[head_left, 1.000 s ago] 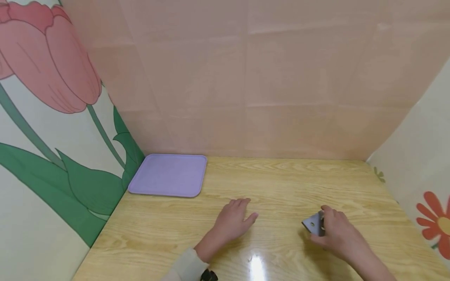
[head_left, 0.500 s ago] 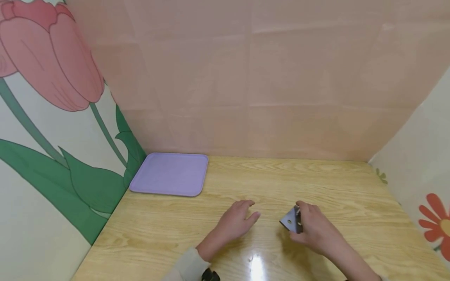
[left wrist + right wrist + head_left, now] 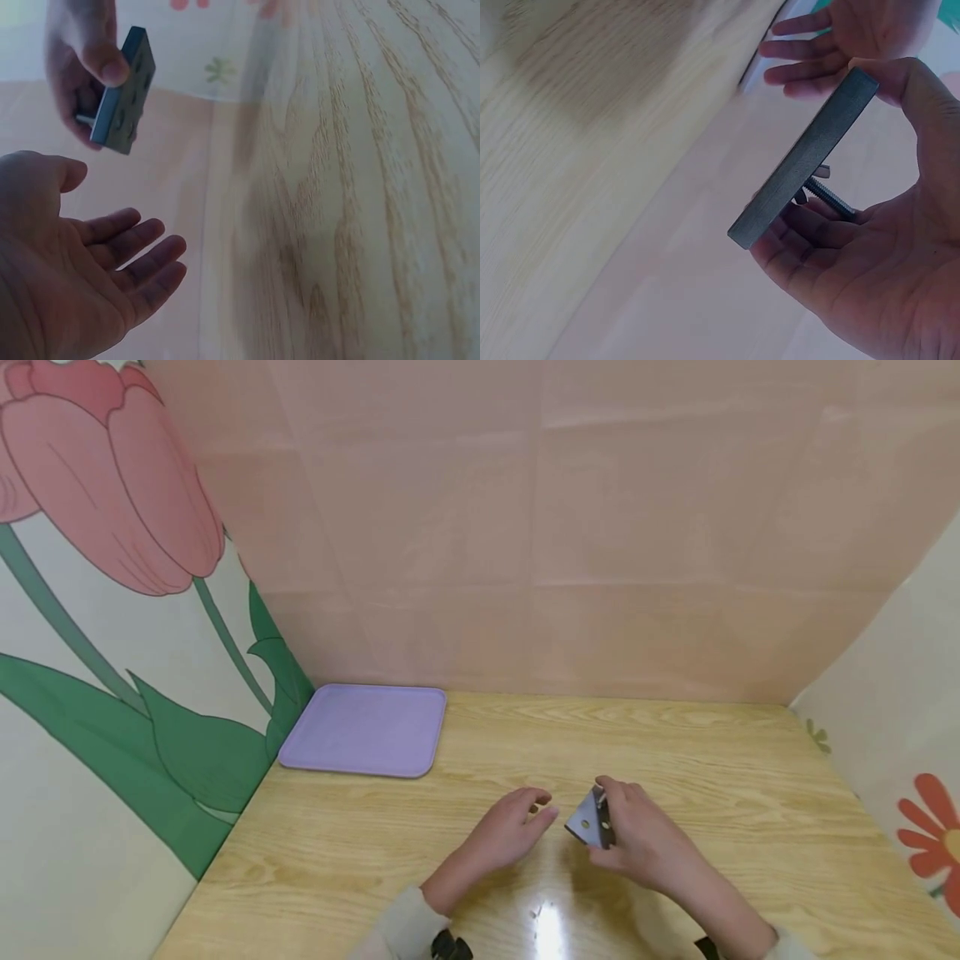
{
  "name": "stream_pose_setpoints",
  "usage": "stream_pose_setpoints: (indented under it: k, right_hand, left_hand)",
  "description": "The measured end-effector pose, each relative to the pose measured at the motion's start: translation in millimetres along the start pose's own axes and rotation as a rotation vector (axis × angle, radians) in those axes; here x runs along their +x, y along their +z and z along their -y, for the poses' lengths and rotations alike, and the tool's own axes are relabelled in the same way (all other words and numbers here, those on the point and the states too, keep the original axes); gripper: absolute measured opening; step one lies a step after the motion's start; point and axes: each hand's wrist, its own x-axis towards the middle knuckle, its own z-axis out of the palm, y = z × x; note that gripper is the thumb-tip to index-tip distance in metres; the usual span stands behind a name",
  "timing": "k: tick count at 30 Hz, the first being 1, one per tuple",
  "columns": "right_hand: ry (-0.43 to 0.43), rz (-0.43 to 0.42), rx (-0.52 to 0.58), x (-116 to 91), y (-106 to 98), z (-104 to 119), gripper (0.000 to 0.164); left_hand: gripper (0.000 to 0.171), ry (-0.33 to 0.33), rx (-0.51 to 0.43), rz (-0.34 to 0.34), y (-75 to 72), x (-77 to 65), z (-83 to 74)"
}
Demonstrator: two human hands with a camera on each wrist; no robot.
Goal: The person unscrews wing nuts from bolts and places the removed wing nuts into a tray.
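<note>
My right hand (image 3: 647, 842) grips a grey metal plate (image 3: 584, 823) with holes, thumb at one end and fingers at the other, above the wooden table. In the right wrist view the plate (image 3: 804, 157) shows its long dark edge. A threaded bolt (image 3: 832, 199) with what looks like a wing nut (image 3: 821, 171) sticks out of it toward the palm. Facing it from the left, my left hand (image 3: 504, 833) holds nothing. Its palm is turned toward the plate, fingers loosely extended, as the left wrist view shows of the left hand (image 3: 82, 277); a small gap separates them.
A flat purple tray (image 3: 363, 731) lies at the table's back left corner. Behind the wooden table (image 3: 675, 752) rises a pinkish-brown backdrop (image 3: 525, 527). Flower-printed sheets stand at left and right. A light glare (image 3: 549, 931) shines on the front of the table.
My right hand has carried the plate leftward, close to the left hand. The left hand has shifted slightly right and its fingers have curled in a little.
</note>
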Motion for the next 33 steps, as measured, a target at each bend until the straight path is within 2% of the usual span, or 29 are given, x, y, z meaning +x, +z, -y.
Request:
stream_pose_setpoints:
  k: [8,15,19,24,29,33]
  right_hand:
    - [-0.039,0.021,0.041,10.1,4.5,9.3,0.091]
    - [-0.081,0.018,0.019,16.5,10.8,16.7,0.089]
    - [-0.101,0.021,0.013,19.1,14.5,20.2,0.089]
    - [-0.099,0.064,0.039,23.0,18.7,24.6,0.089]
    - [-0.096,0.097,0.059,27.2,22.9,27.0,0.089]
    - [-0.110,0.091,0.061,29.6,26.6,28.7,0.089]
  left_hand:
    - [0.042,0.009,-0.086,-0.008,-2.7,3.5,-0.4]
    - [0.038,-0.014,-0.183,0.001,-5.3,3.8,0.6]
    - [0.036,-0.015,-0.202,-0.013,-5.1,4.8,2.8]
    - [0.034,-0.017,-0.207,-0.036,-4.8,4.4,5.6]
    - [0.034,-0.055,-0.263,-0.036,-5.9,1.9,9.4]
    - [0.034,-0.091,-0.304,-0.038,-7.9,0.7,11.7]
